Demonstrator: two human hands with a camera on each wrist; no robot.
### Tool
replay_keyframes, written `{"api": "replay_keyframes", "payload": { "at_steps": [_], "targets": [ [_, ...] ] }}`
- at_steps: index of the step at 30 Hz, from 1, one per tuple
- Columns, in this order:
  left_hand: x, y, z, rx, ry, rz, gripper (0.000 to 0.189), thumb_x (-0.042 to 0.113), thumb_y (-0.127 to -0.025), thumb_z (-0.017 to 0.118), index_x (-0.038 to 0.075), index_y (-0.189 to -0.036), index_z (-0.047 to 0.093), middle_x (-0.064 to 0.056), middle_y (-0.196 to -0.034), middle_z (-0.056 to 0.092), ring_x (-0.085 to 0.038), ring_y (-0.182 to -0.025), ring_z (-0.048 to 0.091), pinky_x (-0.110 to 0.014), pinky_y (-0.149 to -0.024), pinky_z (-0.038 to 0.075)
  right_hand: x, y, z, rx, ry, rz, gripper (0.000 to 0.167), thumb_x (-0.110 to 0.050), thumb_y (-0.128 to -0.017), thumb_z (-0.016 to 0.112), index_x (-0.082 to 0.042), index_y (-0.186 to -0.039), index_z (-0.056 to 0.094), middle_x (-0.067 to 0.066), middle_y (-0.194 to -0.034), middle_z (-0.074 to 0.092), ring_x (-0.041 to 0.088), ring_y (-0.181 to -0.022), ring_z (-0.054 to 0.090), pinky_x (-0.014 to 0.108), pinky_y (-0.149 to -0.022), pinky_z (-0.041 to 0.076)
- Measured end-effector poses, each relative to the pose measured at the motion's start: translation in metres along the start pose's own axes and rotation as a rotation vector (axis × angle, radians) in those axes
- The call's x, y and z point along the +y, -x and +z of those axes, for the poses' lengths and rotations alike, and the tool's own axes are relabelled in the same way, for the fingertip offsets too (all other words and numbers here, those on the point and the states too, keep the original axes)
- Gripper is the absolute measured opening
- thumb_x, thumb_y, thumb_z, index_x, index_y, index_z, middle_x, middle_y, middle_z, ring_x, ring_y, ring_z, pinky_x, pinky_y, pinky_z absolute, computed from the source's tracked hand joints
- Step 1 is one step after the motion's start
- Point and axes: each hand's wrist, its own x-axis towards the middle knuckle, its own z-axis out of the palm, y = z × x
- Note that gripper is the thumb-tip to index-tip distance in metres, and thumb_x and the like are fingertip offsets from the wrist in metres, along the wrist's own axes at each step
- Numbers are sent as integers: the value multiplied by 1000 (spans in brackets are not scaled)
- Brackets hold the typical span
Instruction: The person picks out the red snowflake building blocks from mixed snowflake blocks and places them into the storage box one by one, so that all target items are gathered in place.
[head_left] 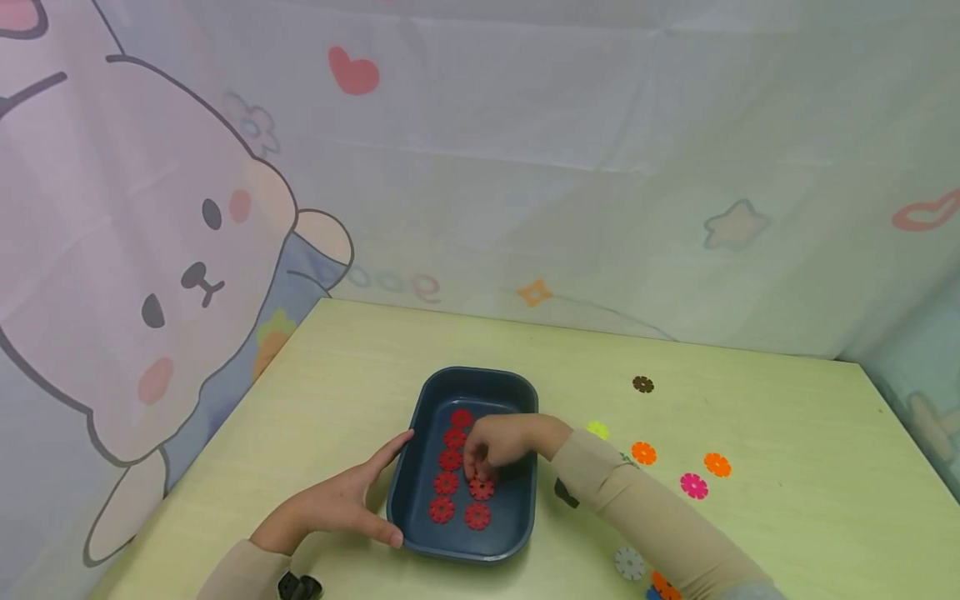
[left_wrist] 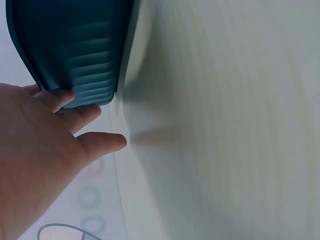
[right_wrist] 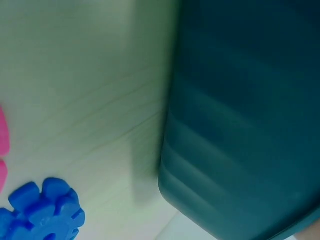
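Observation:
A dark blue tray (head_left: 510,546) stands on the table. Inside it, red notched flower-shaped discs lie in a left column, such as this red disc (head_left: 451,460), and a shorter right column with a red disc (head_left: 477,517) at its near end. Bent over the tray, my right hand (head_left: 501,442) has its fingertips pinched at another red flower-shaped disc (head_left: 482,490) just above that one. My left hand (head_left: 337,500) is spread along the tray's left side, thumb and fingers nearly straight; its fingers (left_wrist: 80,117) touch the tray's outer wall (left_wrist: 92,65).
Right of the tray lie loose discs: brown (head_left: 642,384), yellow (head_left: 597,430), orange (head_left: 643,452), pink (head_left: 693,486) and grey (head_left: 629,563). A blue disc (right_wrist: 47,210) shows beside the tray in the right wrist view. A printed cloth (head_left: 525,167) hangs behind the table.

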Motion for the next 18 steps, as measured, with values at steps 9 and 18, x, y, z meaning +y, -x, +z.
{"api": "replay_keyframes", "payload": {
  "at_steps": [9, 18],
  "targets": [
    [1, 0, 0, 1, -5, 3, 119, 27, -73, 85, 17, -156, 1, -14, -161, 6, -36, -146, 8, -64, -109, 16, 2, 1, -5, 34, 8, -54, 12, -1, -85, 69, -9, -94, 73, -6, -79, 66, 3, -69, 57, 18, -68, 48],
    [1, 1, -1, 5, -14, 4, 119, 28, -73, 86, 18, -156, 1, -13, -161, 6, -36, -146, 8, -64, -109, 16, 2, 37, -26, 164, -67, -174, 24, -11, -87, 72, -2, -109, 69, -4, -91, 65, 3, -82, 56, 20, -76, 50]
  ]
}}
